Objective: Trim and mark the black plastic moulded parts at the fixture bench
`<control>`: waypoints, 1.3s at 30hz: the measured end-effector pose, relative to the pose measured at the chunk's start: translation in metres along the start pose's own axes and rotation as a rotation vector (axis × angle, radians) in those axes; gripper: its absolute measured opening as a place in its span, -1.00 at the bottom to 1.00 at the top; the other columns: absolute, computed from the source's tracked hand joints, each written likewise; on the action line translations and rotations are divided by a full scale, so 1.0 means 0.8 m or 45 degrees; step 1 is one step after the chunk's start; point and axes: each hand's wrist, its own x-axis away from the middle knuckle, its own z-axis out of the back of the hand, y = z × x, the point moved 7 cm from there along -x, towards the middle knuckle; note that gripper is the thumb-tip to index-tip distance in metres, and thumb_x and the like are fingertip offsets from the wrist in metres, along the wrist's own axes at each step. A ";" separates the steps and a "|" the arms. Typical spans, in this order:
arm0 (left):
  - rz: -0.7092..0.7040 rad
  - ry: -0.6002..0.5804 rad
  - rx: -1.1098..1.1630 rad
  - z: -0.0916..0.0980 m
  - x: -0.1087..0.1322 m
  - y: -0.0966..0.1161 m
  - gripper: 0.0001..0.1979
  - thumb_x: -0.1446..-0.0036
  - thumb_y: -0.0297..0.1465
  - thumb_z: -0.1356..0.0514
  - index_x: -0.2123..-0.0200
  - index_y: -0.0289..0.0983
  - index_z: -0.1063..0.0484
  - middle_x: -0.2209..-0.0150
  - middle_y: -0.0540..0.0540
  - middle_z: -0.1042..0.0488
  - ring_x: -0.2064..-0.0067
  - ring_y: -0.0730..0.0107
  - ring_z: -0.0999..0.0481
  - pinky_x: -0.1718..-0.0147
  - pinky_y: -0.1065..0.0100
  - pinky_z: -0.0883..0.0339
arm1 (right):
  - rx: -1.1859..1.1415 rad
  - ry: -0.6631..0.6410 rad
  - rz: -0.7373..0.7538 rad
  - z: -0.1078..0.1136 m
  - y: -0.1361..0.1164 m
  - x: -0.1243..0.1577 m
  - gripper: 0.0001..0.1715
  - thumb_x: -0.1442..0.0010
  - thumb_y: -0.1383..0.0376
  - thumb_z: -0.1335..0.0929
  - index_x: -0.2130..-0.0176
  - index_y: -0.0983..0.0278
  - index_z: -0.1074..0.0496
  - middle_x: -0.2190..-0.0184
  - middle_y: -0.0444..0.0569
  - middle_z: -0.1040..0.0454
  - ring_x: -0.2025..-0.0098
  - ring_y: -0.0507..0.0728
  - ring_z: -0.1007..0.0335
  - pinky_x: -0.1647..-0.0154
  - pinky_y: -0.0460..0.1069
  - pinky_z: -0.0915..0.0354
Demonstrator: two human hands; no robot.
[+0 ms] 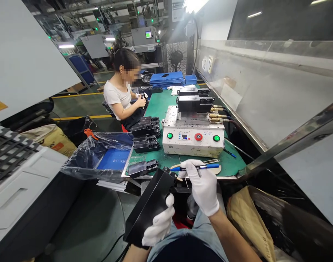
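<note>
My left hand [159, 226], in a white glove, is wrapped around a long black plastic housing [148, 203], tilted with its far end up and to the right. Between the gloved fingers of my right hand [204, 187] is a slim blue and black pen-like tool [213, 166]. The tool's left end is close to the far end of the housing; whether they touch I cannot tell. On the near left edge of the green table lies another black housing [143, 168]. Part of the held housing is hidden behind my left fingers.
A white machine [194, 143] with green and red buttons carries black housings [195, 104] on top. More black housings [146, 143] are lined up left of it. A plastic-lined bin [87, 162] stands at left. Across the table's left side sits a co-worker [120, 94].
</note>
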 end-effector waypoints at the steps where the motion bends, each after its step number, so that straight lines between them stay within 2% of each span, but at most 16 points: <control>1: 0.070 -0.079 0.171 -0.007 0.002 -0.004 -0.45 -0.20 0.20 0.07 0.14 0.01 -0.52 0.79 0.08 -0.11 0.88 0.30 -0.04 0.92 0.25 -0.04 | -0.017 -0.030 -0.003 -0.005 -0.001 -0.001 -0.58 -0.41 -0.03 -0.37 0.23 0.25 -0.56 0.44 -0.07 -0.62 0.43 0.10 -0.63 0.37 -0.05 -0.59; 3: 0.188 -0.227 0.625 -0.026 0.008 -0.004 -0.49 -0.22 0.16 0.03 0.18 -0.02 -0.53 0.75 0.06 -0.18 0.87 0.34 -0.06 0.93 0.30 -0.01 | -0.018 -0.064 -0.006 -0.011 0.000 -0.003 -0.59 -0.41 -0.02 -0.37 0.24 0.25 -0.56 0.44 -0.06 -0.63 0.43 0.11 -0.64 0.38 -0.05 -0.58; 6: 0.075 -0.229 0.895 -0.042 0.017 0.016 -0.50 -0.25 0.12 0.00 0.21 -0.08 -0.55 0.72 0.09 -0.18 0.88 0.46 -0.01 0.94 0.39 0.06 | 0.064 0.004 0.044 -0.001 0.004 -0.007 -0.64 -0.40 0.02 -0.39 0.23 0.24 -0.56 0.41 -0.06 -0.65 0.41 0.12 -0.66 0.34 -0.04 -0.58; 8: -0.008 -0.092 0.803 -0.043 0.022 0.025 -0.44 -0.23 0.17 -0.03 0.16 -0.13 -0.58 0.69 0.09 -0.22 0.87 0.48 -0.04 0.89 0.35 -0.07 | 0.107 0.057 0.085 0.011 0.003 -0.009 -0.68 -0.40 0.05 -0.39 0.22 0.24 -0.56 0.41 -0.07 -0.65 0.42 0.11 -0.65 0.33 -0.05 -0.57; 9: -0.055 0.018 0.706 -0.040 0.026 0.029 -0.41 -0.22 0.18 -0.05 0.09 -0.15 -0.58 0.65 0.06 -0.31 0.83 0.45 -0.15 0.82 0.30 -0.23 | 0.116 0.073 0.099 0.017 0.001 -0.009 -0.68 -0.41 0.06 -0.39 0.23 0.24 -0.56 0.43 -0.09 -0.64 0.44 0.10 -0.64 0.34 -0.05 -0.57; 11: -0.156 0.231 0.505 -0.032 0.036 0.042 -0.40 -0.23 0.10 -0.14 -0.11 -0.19 -0.53 0.44 -0.07 -0.55 0.60 0.29 -0.50 0.46 0.15 -0.54 | 0.142 0.077 0.124 0.026 -0.006 -0.008 -0.68 -0.43 0.07 -0.37 0.24 0.23 -0.55 0.47 -0.11 -0.61 0.47 0.08 -0.62 0.38 -0.06 -0.55; 12: -0.215 0.309 0.427 -0.030 0.042 0.050 -0.40 -0.22 0.03 -0.22 -0.19 -0.20 -0.49 0.30 -0.12 -0.63 0.41 0.21 -0.63 0.23 0.12 -0.58 | 0.171 0.071 0.144 0.029 -0.012 -0.006 -0.66 -0.45 0.08 -0.35 0.25 0.23 -0.55 0.49 -0.12 -0.60 0.48 0.07 -0.60 0.39 -0.07 -0.53; 13: -0.274 0.372 0.344 -0.028 0.048 0.060 -0.38 -0.20 -0.04 -0.30 -0.24 -0.21 -0.45 0.16 -0.14 -0.66 0.20 0.15 -0.67 0.04 0.15 -0.54 | 0.214 0.055 0.166 0.031 -0.017 -0.005 -0.65 -0.46 0.10 -0.33 0.27 0.23 -0.54 0.51 -0.13 -0.58 0.50 0.06 -0.58 0.39 -0.08 -0.52; 15: -0.344 0.500 0.107 -0.026 0.058 0.077 -0.33 -0.10 -0.12 -0.41 -0.23 -0.23 -0.44 -0.02 -0.15 -0.65 -0.06 0.07 -0.61 -0.14 0.20 -0.42 | 0.315 -0.003 0.216 0.029 -0.026 -0.001 -0.62 -0.49 0.12 -0.30 0.31 0.23 -0.53 0.52 -0.13 -0.56 0.51 0.04 -0.55 0.40 -0.09 -0.49; 18: -0.311 0.673 -0.263 -0.026 0.066 0.093 -0.28 -0.01 -0.04 -0.43 -0.17 -0.28 -0.48 -0.04 -0.18 -0.66 -0.12 -0.06 -0.57 -0.13 0.16 -0.43 | 0.427 -0.086 0.268 0.022 -0.027 0.002 -0.61 -0.51 0.15 -0.28 0.31 0.24 -0.51 0.44 -0.09 -0.59 0.51 0.04 -0.53 0.40 -0.08 -0.46; 22: -0.278 0.758 -0.397 -0.030 0.070 0.100 -0.24 0.01 -0.08 -0.41 -0.22 -0.29 -0.43 -0.11 -0.20 -0.63 -0.15 -0.07 -0.56 -0.16 0.14 -0.43 | 0.492 -0.148 0.304 0.018 -0.018 0.002 -0.63 -0.51 0.17 -0.27 0.29 0.23 -0.51 0.40 -0.06 -0.62 0.43 0.07 -0.57 0.34 -0.06 -0.47; 28: -0.217 0.786 -0.523 -0.040 0.074 0.103 -0.33 -0.07 -0.26 -0.32 -0.27 -0.25 -0.37 -0.19 -0.16 -0.57 -0.18 0.04 -0.54 -0.15 0.21 -0.43 | 0.512 -0.038 0.345 0.034 -0.020 0.002 -0.68 -0.49 0.16 -0.31 0.26 0.23 -0.53 0.41 -0.06 -0.61 0.40 0.09 -0.59 0.36 -0.05 -0.46; 35: -0.233 0.814 -0.651 -0.056 0.076 0.109 -0.41 -0.09 -0.37 -0.28 -0.24 -0.17 -0.41 -0.12 -0.10 -0.57 -0.12 0.11 -0.53 -0.10 0.22 -0.40 | 0.337 -0.225 0.234 -0.003 -0.013 0.003 -0.65 -0.51 0.13 -0.28 0.25 0.23 -0.51 0.35 -0.06 -0.62 0.44 0.05 -0.58 0.38 -0.08 -0.51; 37: -0.236 0.817 -0.657 -0.057 0.077 0.107 -0.42 -0.09 -0.39 -0.27 -0.23 -0.14 -0.42 -0.13 -0.09 -0.56 -0.12 0.13 -0.53 -0.10 0.22 -0.40 | 0.356 -0.223 0.251 -0.007 -0.012 0.001 -0.66 -0.50 0.13 -0.29 0.25 0.23 -0.51 0.34 -0.05 -0.62 0.42 0.06 -0.58 0.37 -0.07 -0.51; 39: -0.235 0.839 -0.668 -0.055 0.078 0.105 -0.42 -0.10 -0.39 -0.26 -0.23 -0.12 -0.41 -0.15 -0.08 -0.55 -0.15 0.13 -0.52 -0.10 0.23 -0.39 | 0.391 -0.154 0.301 -0.002 -0.016 0.002 -0.67 -0.49 0.14 -0.30 0.24 0.23 -0.51 0.34 -0.04 -0.62 0.41 0.07 -0.58 0.34 -0.07 -0.51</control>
